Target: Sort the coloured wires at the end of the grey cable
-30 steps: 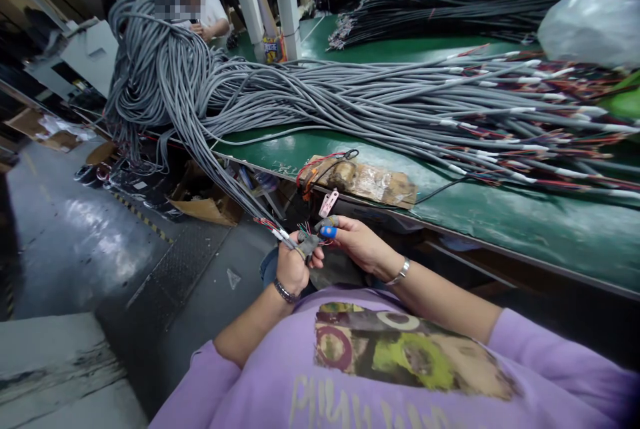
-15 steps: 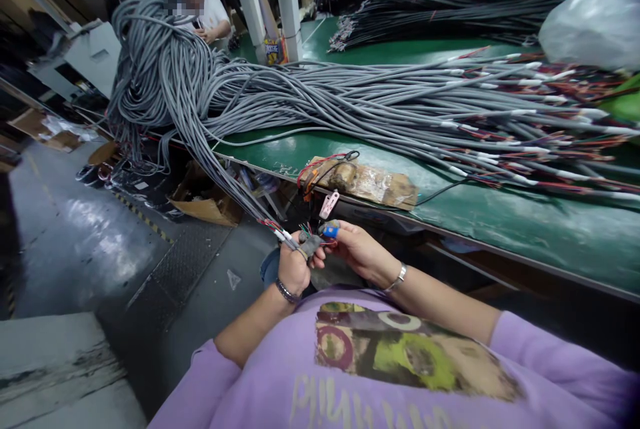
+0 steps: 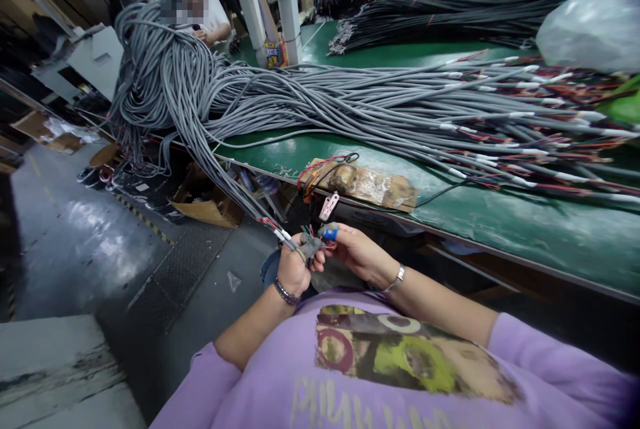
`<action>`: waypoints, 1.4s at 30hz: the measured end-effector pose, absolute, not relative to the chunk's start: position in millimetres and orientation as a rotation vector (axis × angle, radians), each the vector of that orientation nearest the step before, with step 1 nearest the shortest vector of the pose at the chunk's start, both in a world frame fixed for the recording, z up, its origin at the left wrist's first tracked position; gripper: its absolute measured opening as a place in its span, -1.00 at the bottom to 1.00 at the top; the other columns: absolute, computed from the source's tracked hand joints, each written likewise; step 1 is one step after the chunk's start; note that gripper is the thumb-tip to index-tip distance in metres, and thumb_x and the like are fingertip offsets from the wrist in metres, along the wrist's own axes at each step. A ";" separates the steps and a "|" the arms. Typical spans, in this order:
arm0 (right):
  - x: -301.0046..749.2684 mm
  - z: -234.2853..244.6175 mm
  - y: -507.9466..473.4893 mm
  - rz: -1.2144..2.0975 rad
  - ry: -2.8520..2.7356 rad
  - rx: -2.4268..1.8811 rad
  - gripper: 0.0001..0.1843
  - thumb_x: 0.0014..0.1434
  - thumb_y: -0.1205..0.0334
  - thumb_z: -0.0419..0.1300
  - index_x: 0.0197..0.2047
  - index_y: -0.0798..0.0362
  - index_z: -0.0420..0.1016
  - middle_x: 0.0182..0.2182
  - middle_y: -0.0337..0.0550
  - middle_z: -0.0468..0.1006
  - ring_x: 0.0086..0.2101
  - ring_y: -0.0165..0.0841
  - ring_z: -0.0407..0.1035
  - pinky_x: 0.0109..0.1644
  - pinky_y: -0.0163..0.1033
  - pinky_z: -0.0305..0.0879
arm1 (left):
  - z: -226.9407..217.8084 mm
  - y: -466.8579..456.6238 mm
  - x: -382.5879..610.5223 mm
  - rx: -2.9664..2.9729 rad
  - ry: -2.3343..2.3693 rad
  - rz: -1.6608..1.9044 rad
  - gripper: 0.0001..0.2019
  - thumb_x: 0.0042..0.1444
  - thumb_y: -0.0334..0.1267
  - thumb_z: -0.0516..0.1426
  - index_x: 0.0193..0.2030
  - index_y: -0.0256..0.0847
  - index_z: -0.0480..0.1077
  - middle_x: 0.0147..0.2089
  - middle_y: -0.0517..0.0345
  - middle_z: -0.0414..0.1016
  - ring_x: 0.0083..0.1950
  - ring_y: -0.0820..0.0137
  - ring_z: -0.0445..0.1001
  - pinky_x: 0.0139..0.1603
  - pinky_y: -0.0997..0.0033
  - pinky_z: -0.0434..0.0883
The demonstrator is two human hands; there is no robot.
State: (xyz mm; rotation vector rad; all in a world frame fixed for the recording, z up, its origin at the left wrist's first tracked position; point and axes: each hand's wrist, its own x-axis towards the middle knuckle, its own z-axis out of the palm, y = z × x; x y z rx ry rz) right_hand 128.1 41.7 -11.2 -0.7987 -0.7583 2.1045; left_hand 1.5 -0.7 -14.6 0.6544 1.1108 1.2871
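The work looks partway along: at the grip, a handful of grey cables [image 3: 239,199] already has coloured wires [image 3: 307,229] bared and fanned out, while a far larger spread of cables [image 3: 310,99] lies beyond it on the green table [image 3: 550,232], and how many of those are finished cannot be told. The left hand [image 3: 294,270] is closed round the handful just behind those wires; the right hand [image 3: 364,257], directly beside it, has its fingertips nearly together at the wires, too small to tell whether they pinch any.
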 end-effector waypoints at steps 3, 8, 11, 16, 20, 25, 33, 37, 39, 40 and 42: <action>128.0 -11.5 42.2 2.172 -0.753 -0.735 -0.77 -0.05 0.16 0.32 -0.52 0.08 0.36 -0.63 -0.31 0.35 -0.57 -0.46 0.26 -0.42 -0.26 0.18 | -14.0 -1.4 1.4 0.665 1.085 1.253 -0.75 -0.12 -0.14 0.25 -0.53 -0.27 0.34 -0.67 0.22 0.39 -0.73 0.56 0.27 -0.73 0.58 0.09; 131.0 -11.0 43.7 2.066 -0.701 -0.811 -0.80 -0.09 0.22 0.36 -0.47 0.08 0.41 -0.59 -0.33 0.38 -0.57 -0.53 0.20 -0.43 -0.34 0.19 | -11.3 -0.6 2.6 0.605 1.107 1.345 -0.75 -0.14 -0.13 0.26 -0.52 -0.26 0.33 -0.67 0.23 0.38 -0.73 0.57 0.26 -0.73 0.59 0.10; 136.0 -11.9 48.4 2.029 -0.599 -0.840 -0.81 -0.03 0.16 0.33 -0.44 0.06 0.43 -0.55 -0.33 0.41 -0.57 -0.55 0.20 -0.42 -0.36 0.24 | -9.4 -0.7 2.6 0.574 1.112 1.370 -0.74 -0.17 -0.13 0.27 -0.51 -0.25 0.33 -0.67 0.24 0.39 -0.72 0.57 0.26 -0.73 0.60 0.12; 140.8 -8.7 64.2 2.059 -0.535 -0.927 -0.68 0.13 -0.03 0.18 -0.39 0.08 0.48 -0.44 -0.19 0.50 -0.53 -0.50 0.30 -0.40 -0.33 0.33 | -1.0 -0.9 4.6 0.557 1.103 1.396 -0.74 -0.17 -0.12 0.27 -0.49 -0.25 0.34 -0.66 0.24 0.38 -0.71 0.56 0.26 -0.72 0.60 0.15; 136.3 -0.4 76.0 2.049 -0.666 -0.830 -0.63 0.13 -0.09 0.15 -0.34 0.08 0.48 -0.48 -0.20 0.49 -0.54 -0.49 0.28 -0.42 -0.34 0.30 | 8.9 2.7 9.9 0.549 1.097 1.415 -0.77 -0.16 -0.15 0.25 -0.49 -0.25 0.33 -0.66 0.24 0.38 -0.70 0.56 0.27 -0.72 0.60 0.14; 130.0 3.2 81.2 2.049 -0.726 -0.718 -0.59 0.01 -0.14 0.24 -0.36 0.08 0.48 -0.55 -0.25 0.42 -0.54 -0.47 0.23 -0.42 -0.31 0.25 | 15.7 8.7 15.7 0.557 1.119 1.404 -0.77 -0.16 -0.17 0.23 -0.52 -0.25 0.30 -0.67 0.24 0.38 -0.72 0.57 0.26 -0.71 0.60 0.12; 125.9 8.4 81.2 2.025 -0.615 -0.769 -0.64 -0.05 -0.10 0.30 -0.48 0.05 0.45 -0.60 -0.28 0.37 -0.54 -0.45 0.20 -0.39 -0.28 0.19 | 12.1 11.7 19.7 0.582 1.170 1.366 -0.74 -0.15 -0.13 0.23 -0.52 -0.25 0.29 -0.67 0.24 0.37 -0.74 0.57 0.25 -0.72 0.58 0.05; 124.7 6.8 80.4 2.012 -0.608 -0.768 -0.61 -0.08 -0.13 0.32 -0.48 0.07 0.45 -0.60 -0.28 0.37 -0.53 -0.46 0.21 -0.39 -0.30 0.19 | 8.6 11.6 19.2 0.595 1.196 1.350 -0.73 -0.13 -0.13 0.23 -0.55 -0.24 0.26 -0.67 0.23 0.38 -0.74 0.56 0.26 -0.72 0.58 0.05; 125.1 4.5 79.6 2.015 -0.620 -0.757 -0.59 -0.06 -0.14 0.30 -0.43 0.07 0.46 -0.57 -0.27 0.40 -0.54 -0.47 0.21 -0.41 -0.30 0.20 | 8.0 11.1 18.1 0.598 1.190 1.354 -0.74 -0.13 -0.14 0.23 -0.54 -0.24 0.26 -0.68 0.23 0.38 -0.74 0.56 0.26 -0.72 0.58 0.06; 125.6 3.4 79.2 2.014 -0.624 -0.754 -0.59 -0.05 -0.15 0.29 -0.40 0.07 0.46 -0.56 -0.27 0.41 -0.54 -0.47 0.21 -0.42 -0.30 0.19 | 7.9 10.6 17.5 0.599 1.182 1.357 -0.75 -0.13 -0.15 0.22 -0.53 -0.24 0.27 -0.68 0.23 0.38 -0.74 0.56 0.25 -0.72 0.58 0.06; 127.2 1.1 78.2 2.014 -0.611 -0.761 -0.59 -0.02 -0.16 0.26 -0.37 0.06 0.45 -0.53 -0.26 0.43 -0.54 -0.48 0.21 -0.44 -0.31 0.20 | 7.8 8.7 16.3 0.600 1.168 1.358 -0.75 -0.14 -0.15 0.23 -0.53 -0.24 0.27 -0.68 0.24 0.37 -0.74 0.56 0.25 -0.72 0.58 0.06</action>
